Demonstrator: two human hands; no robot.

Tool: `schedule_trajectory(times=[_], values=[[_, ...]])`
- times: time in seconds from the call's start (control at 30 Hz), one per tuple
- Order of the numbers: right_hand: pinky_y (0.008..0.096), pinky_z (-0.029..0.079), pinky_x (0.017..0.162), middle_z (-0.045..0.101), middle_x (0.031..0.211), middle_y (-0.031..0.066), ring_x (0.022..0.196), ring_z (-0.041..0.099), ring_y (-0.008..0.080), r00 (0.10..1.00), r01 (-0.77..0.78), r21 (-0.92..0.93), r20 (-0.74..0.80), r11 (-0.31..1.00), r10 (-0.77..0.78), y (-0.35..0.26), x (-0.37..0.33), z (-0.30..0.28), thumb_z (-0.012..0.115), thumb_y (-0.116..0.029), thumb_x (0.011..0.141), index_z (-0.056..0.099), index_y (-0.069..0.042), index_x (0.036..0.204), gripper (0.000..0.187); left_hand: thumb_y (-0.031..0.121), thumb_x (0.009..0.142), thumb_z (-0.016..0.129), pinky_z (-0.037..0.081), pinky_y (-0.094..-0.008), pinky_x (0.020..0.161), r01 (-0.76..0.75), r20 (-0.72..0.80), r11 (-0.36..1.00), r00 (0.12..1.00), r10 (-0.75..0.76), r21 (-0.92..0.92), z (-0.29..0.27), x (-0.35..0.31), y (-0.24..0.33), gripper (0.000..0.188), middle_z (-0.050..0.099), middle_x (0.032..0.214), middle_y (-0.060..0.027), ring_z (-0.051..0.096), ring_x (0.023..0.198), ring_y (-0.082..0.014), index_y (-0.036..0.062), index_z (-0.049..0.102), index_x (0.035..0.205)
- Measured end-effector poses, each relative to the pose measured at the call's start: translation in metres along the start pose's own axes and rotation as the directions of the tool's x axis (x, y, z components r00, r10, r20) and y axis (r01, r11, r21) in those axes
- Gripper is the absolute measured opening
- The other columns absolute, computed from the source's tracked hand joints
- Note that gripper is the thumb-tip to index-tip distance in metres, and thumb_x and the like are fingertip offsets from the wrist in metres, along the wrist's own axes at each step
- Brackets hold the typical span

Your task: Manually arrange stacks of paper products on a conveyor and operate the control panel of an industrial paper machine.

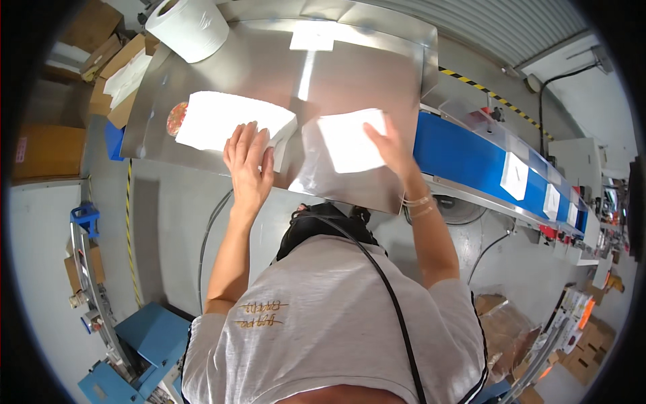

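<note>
A long block of white folded paper sheets [222, 121] lies on the steel table, left of the middle. My left hand [249, 161] rests on its right end, fingers stretched out over the top. A round, red-patterned piece [176, 119] shows at the block's far left end. To the right, my right hand [390, 145] grips the right edge of a square stack of white paper [350, 141], thumb on top; its other fingers are partly hidden and blurred. Beneath and left of that stack, clear plastic film [313, 161] lies on the steel.
The steel table [262, 60] has a raised back edge and carries a large white roll [188, 30] at back left. On the right a blue conveyor belt [457, 151] carries several white packs [515, 176]. Cardboard boxes [50, 149] stand left. A black cable [383, 276] crosses my shirt.
</note>
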State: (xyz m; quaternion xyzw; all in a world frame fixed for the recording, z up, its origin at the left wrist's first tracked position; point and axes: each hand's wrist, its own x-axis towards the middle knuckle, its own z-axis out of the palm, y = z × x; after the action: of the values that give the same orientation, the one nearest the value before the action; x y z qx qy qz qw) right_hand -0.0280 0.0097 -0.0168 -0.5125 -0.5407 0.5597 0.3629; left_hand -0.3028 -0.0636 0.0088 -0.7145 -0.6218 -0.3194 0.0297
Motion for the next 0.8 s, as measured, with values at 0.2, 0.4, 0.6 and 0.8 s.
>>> schedule_trajectory(times=[0.2, 0.4, 0.6, 0.8], values=[[0.0393, 0.046, 0.090, 0.058, 0.122, 0.0169, 0.112, 0.057, 0.0253, 0.815, -0.434, -0.465, -0.569, 0.772, 0.115, 0.054, -0.025, -0.152, 0.053, -0.037, 0.093, 0.050, 0.002, 0.125, 0.051, 0.002, 0.079, 0.064, 0.028, -0.0508, 0.106, -0.043, -0.051, 0.999, 0.998, 0.044, 0.005, 0.001, -0.002, 0.002, 0.035, 0.054, 0.127, -0.0108, 0.044, 0.123, -0.0319, 0.0064, 0.063, 0.113], [0.0419, 0.046, 0.088, 0.059, 0.114, 0.0193, 0.106, 0.056, 0.0344, 0.769, -0.350, -0.806, -0.538, 0.477, -0.346, 0.040, -0.027, -0.125, 0.068, -0.031, 0.080, 0.053, -0.001, 0.120, 0.052, 0.000, 0.074, 0.065, 0.024, -0.0526, 0.106, -0.035, -0.079, 0.999, 0.996, 0.032, -0.040, 0.006, -0.001, 0.007, 0.028, 0.053, 0.127, -0.0099, 0.041, 0.125, -0.0338, 0.0093, 0.067, 0.101], [0.0374, 0.040, 0.099, 0.049, 0.131, 0.0128, 0.126, 0.041, 0.0310, 0.887, 0.455, -0.400, 0.285, 0.796, -0.364, -0.011, 0.024, 0.050, 0.073, -0.020, 0.077, 0.053, -0.012, 0.125, 0.053, 0.005, 0.075, 0.065, 0.017, -0.0534, 0.108, -0.066, 0.027, 0.996, 0.997, 0.068, -0.059, 0.000, 0.002, 0.006, 0.028, 0.047, 0.135, -0.0104, 0.032, 0.133, -0.0346, 0.0111, 0.066, 0.103], [0.0338, 0.042, 0.090, 0.057, 0.111, 0.0110, 0.102, 0.052, 0.0182, 0.973, 0.130, -0.020, 0.196, 0.991, -0.123, 0.010, 0.028, 0.038, 0.063, -0.025, 0.088, 0.055, 0.000, 0.109, 0.033, 0.013, 0.080, 0.065, 0.021, -0.0500, 0.108, 0.030, -0.014, 0.999, 0.999, -0.030, -0.032, 0.000, 0.005, -0.009, 0.040, 0.038, 0.141, -0.0166, 0.028, 0.134, -0.0384, 0.0065, 0.058, 0.119]])
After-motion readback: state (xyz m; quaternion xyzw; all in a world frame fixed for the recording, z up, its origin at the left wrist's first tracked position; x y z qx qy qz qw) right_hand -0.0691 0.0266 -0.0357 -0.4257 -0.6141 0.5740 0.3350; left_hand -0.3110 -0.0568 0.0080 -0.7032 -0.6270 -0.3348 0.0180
